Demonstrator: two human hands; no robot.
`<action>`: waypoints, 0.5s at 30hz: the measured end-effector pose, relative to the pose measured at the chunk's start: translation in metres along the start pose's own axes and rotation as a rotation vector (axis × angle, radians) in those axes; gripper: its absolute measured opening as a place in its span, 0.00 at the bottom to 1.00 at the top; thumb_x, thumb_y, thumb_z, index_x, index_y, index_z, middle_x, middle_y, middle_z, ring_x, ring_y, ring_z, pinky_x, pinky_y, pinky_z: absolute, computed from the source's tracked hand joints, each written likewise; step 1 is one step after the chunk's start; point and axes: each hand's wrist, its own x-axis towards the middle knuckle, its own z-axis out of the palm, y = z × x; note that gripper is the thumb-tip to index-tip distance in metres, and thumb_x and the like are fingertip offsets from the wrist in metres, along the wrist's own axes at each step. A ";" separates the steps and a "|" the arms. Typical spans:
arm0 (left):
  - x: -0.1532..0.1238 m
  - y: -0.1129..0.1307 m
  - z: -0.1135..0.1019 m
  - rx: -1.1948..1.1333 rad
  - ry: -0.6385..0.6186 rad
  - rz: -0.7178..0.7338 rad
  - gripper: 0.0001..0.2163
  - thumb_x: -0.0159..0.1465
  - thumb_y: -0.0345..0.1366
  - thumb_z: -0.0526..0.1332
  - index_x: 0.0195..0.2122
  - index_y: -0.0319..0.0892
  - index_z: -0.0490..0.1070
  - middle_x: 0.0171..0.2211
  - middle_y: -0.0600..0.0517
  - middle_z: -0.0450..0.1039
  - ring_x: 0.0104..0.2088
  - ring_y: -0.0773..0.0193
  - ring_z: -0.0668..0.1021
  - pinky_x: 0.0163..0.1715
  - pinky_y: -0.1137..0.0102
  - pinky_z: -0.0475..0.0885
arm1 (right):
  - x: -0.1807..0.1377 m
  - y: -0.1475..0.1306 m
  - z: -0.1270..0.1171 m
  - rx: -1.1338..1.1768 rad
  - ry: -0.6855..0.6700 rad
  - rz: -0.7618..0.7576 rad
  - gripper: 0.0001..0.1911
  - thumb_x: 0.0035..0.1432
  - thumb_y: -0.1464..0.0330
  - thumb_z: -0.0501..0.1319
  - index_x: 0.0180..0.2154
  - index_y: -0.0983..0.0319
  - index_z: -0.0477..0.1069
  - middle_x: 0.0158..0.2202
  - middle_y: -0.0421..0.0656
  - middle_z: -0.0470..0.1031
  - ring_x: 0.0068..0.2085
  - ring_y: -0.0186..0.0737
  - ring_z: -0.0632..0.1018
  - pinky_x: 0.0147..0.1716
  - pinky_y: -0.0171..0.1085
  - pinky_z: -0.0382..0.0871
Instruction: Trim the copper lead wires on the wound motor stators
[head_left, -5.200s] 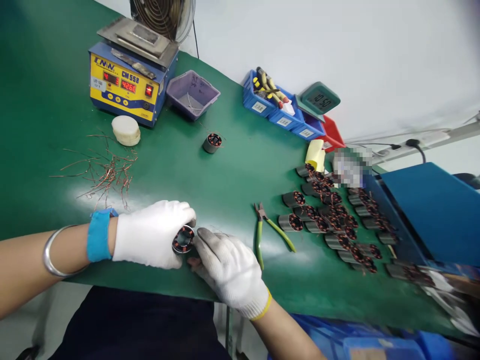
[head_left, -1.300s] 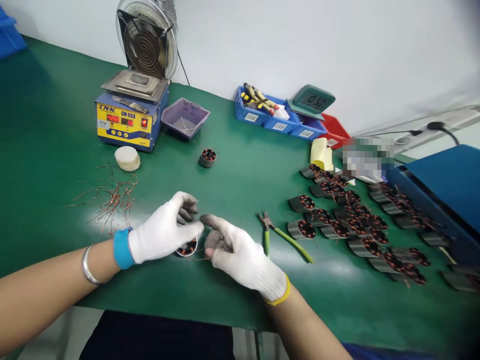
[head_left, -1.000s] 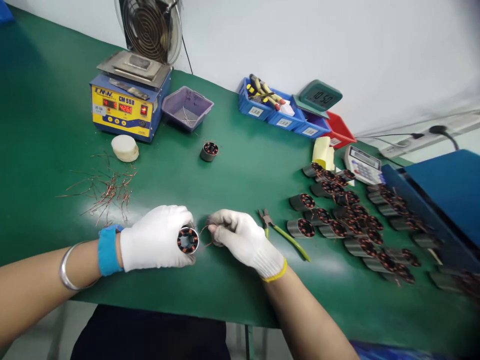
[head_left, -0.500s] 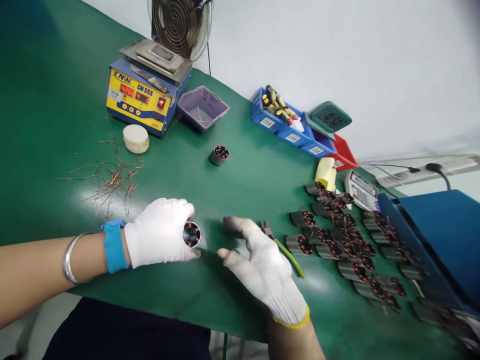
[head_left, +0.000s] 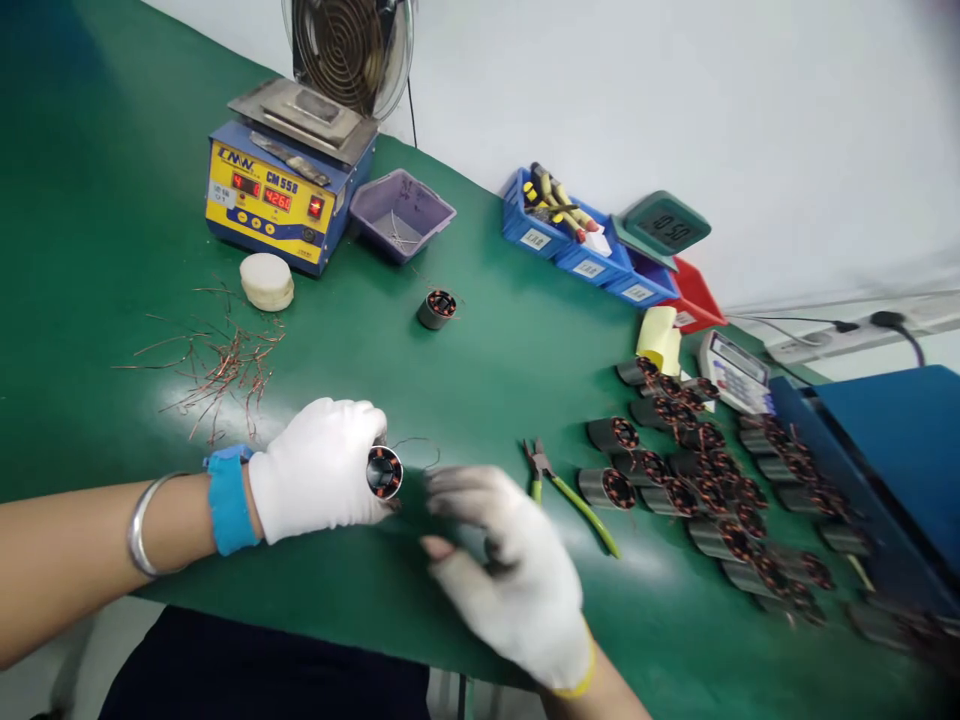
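Note:
In a white glove, my left hand (head_left: 319, 468) is wrapped round a motor stator (head_left: 385, 473), a grey cylinder with copper windings at its face. Thin wire ends stick out from it toward the right. My right hand (head_left: 506, 570), also gloved with thumb and one or more fingertips darkened or bare, is just right of the stator, its thumb and fingers apart and nothing visible between them. Green-handled cutting pliers (head_left: 574, 495) lie with jaws apart beyond my right hand. Another stator (head_left: 436, 309) stands by itself farther back on the table.
Cut copper wires (head_left: 229, 365) lie scattered at left near a round white pad (head_left: 266, 281). Behind are a yellow-blue CM558 unit (head_left: 270, 205), a purple tray (head_left: 401, 215) and blue bins (head_left: 534, 238). Many stators (head_left: 705, 480) crowd the right, beside a blue box (head_left: 885, 470).
My right hand has shifted slightly left and down, uncovering more of the pliers. My left hand keeps hold of the stator. The camera view has turned a little.

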 end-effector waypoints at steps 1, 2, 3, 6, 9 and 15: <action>0.000 0.000 0.000 0.015 0.004 -0.004 0.11 0.52 0.46 0.59 0.27 0.44 0.63 0.26 0.51 0.69 0.26 0.57 0.73 0.26 0.66 0.58 | -0.004 -0.002 0.004 -0.074 -0.094 -0.024 0.10 0.57 0.73 0.60 0.41 0.58 0.70 0.40 0.45 0.78 0.40 0.43 0.79 0.39 0.41 0.74; 0.000 0.000 0.001 0.026 0.007 -0.008 0.10 0.51 0.44 0.59 0.27 0.45 0.62 0.26 0.51 0.68 0.26 0.57 0.73 0.26 0.66 0.58 | -0.007 -0.003 0.008 -0.136 -0.162 -0.016 0.11 0.56 0.74 0.59 0.42 0.58 0.70 0.41 0.45 0.78 0.39 0.42 0.80 0.37 0.40 0.74; 0.001 0.000 0.001 0.032 0.008 -0.012 0.09 0.51 0.43 0.59 0.27 0.45 0.62 0.26 0.51 0.68 0.26 0.58 0.72 0.26 0.66 0.58 | -0.008 -0.004 0.011 -0.168 -0.208 0.012 0.11 0.56 0.74 0.58 0.42 0.58 0.70 0.41 0.44 0.78 0.37 0.41 0.80 0.35 0.39 0.74; 0.000 0.001 0.000 0.036 0.001 -0.011 0.10 0.51 0.43 0.60 0.26 0.45 0.62 0.25 0.52 0.68 0.25 0.59 0.72 0.25 0.66 0.57 | -0.009 -0.004 0.015 -0.093 -0.272 0.188 0.11 0.54 0.74 0.57 0.40 0.57 0.70 0.36 0.39 0.78 0.33 0.37 0.79 0.32 0.34 0.73; -0.001 0.000 -0.001 0.039 0.013 0.003 0.11 0.53 0.46 0.60 0.27 0.45 0.62 0.25 0.52 0.68 0.25 0.58 0.72 0.25 0.66 0.57 | -0.007 -0.004 0.010 -0.123 -0.217 0.377 0.15 0.56 0.70 0.59 0.46 0.56 0.68 0.37 0.39 0.75 0.30 0.34 0.78 0.28 0.32 0.72; -0.001 0.002 0.005 0.028 0.068 0.012 0.14 0.53 0.50 0.60 0.27 0.44 0.63 0.26 0.51 0.70 0.26 0.58 0.74 0.25 0.66 0.60 | 0.001 -0.008 0.011 -0.358 -0.318 0.301 0.11 0.61 0.70 0.56 0.44 0.56 0.71 0.43 0.43 0.75 0.37 0.41 0.78 0.30 0.35 0.68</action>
